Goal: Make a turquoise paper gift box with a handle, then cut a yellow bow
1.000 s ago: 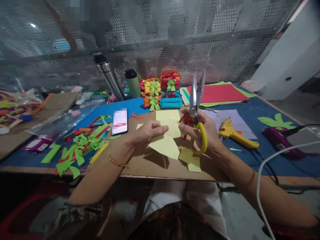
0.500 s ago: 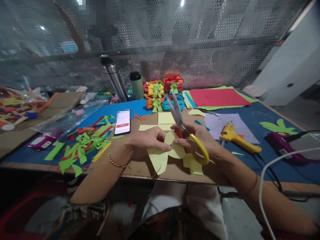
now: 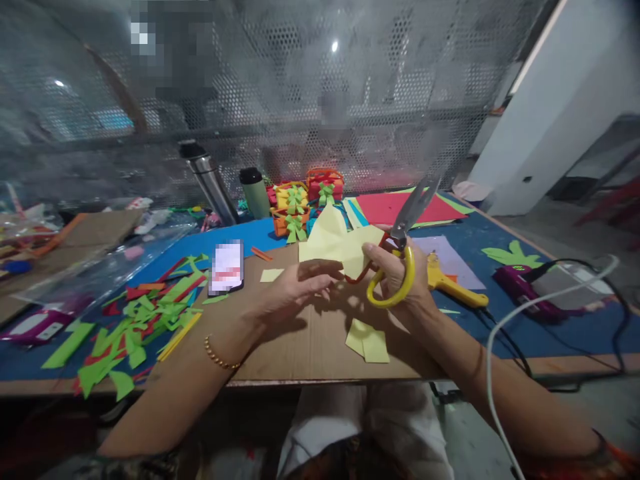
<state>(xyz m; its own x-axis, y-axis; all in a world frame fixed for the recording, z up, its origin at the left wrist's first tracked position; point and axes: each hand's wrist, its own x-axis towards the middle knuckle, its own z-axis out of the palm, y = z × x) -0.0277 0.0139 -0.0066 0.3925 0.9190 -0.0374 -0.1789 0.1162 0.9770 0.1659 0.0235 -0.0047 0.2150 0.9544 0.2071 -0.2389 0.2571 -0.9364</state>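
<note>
My right hand [image 3: 400, 270] grips a pair of scissors [image 3: 411, 212] with yellow and red handle loops, the blades pointing up and away to the right. Its thumb also pinches a pale yellow paper cutout [image 3: 330, 241], raised above the cardboard. At the cutout's lower edge is my left hand [image 3: 306, 285], its fingers loosely apart; whether they touch the paper is unclear. Small yellow paper pieces [image 3: 369, 341] lie on the cardboard [image 3: 320, 343] below the hands. Another yellow scrap [image 3: 271, 275] is by the left hand.
Green and red paper strips [image 3: 145, 320] pile up at left, beside a phone [image 3: 227, 267]. Little paper baskets [image 3: 293, 207], a steel flask [image 3: 213, 180] and a green bottle [image 3: 255, 192] stand behind. Right are coloured sheets [image 3: 380, 208], a yellow glue gun [image 3: 457, 288] and a white cable [image 3: 530, 308].
The yellow paper has been lifted off the cardboard, up and away from me. The scissors have swung to point right, and my left hand's fingers have loosened. The view has shifted slightly.
</note>
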